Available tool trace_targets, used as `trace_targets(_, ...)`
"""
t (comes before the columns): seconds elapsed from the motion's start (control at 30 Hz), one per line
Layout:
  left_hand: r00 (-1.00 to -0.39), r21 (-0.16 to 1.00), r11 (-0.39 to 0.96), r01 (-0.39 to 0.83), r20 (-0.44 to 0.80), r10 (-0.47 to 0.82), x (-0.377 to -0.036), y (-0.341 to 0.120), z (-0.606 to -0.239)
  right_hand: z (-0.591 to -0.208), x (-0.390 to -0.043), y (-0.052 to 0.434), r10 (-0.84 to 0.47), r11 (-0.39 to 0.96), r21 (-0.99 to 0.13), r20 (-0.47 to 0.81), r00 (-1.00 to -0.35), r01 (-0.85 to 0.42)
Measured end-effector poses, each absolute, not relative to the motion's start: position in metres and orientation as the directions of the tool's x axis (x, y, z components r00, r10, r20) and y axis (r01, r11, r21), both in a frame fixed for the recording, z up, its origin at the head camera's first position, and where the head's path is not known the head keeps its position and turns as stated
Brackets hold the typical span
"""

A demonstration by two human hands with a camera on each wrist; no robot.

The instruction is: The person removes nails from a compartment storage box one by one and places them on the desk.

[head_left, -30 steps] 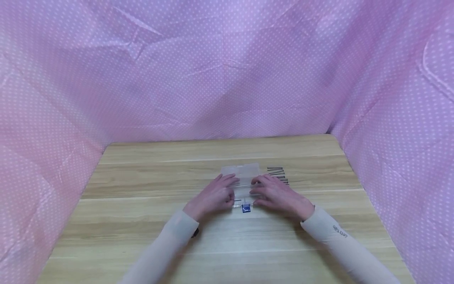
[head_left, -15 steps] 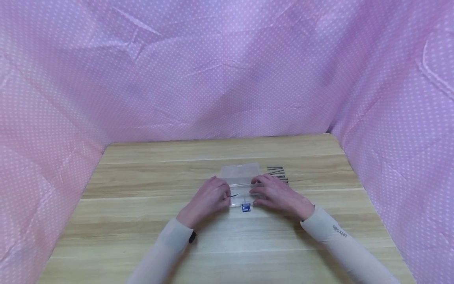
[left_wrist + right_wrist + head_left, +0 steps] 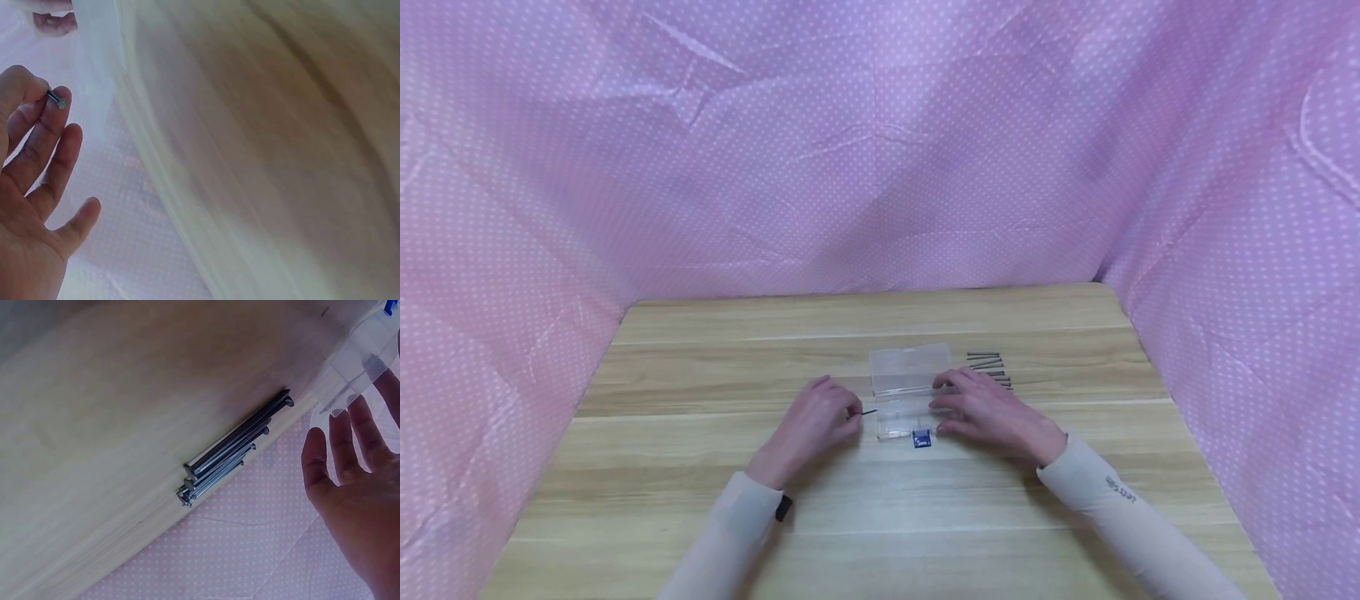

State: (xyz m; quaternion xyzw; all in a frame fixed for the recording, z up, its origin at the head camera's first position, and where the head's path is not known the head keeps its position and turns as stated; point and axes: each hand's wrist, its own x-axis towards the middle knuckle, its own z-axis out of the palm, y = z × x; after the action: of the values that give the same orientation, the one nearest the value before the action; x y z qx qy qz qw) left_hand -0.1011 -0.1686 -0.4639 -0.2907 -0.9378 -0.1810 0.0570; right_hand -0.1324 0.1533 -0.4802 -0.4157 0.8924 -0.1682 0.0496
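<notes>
My left hand (image 3: 812, 421) pinches a nail (image 3: 869, 412) between thumb and fingertips, just left of a clear plastic box (image 3: 891, 427). In the left wrist view the nail's head (image 3: 60, 102) sticks out past the fingertips, while the other fingers are spread. The box lies with its lid (image 3: 910, 369) laid back toward the far side, and a blue latch (image 3: 922, 439) is at its front. My right hand (image 3: 996, 412) rests along the box's right side, its fingers lightly bent. Fingertips (image 3: 340, 419) touch the clear wall in the right wrist view.
Several loose nails (image 3: 985, 364) lie roughly side by side behind the right hand; the right wrist view shows these nails (image 3: 234, 447) close up. The wooden table (image 3: 700, 358) is bounded by a pink dotted cloth (image 3: 880, 167) at the back and sides.
My left hand has moved left out of the box, bringing the nail with it to just beyond the box's left side. My right hand has stayed in place.
</notes>
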Motion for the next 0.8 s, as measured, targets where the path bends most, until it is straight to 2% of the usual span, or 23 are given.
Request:
trace_targets(0.3, -0.835, 0.327, 0.769, 0.549, 0.199, 0.512, -0.101, -0.184, -0.469, -0.481, -0.134, 0.153, -0.767, 0.586, -0.330, 0.067, -0.638, -0.740)
trace_targets(0.8, -0.847, 0.230, 0.817, 0.529, 0.084, 0.525, -0.109, -0.189, -0.476, -0.481, -0.132, 0.153, -0.770, 0.581, -0.328, 0.072, -0.633, -0.745)
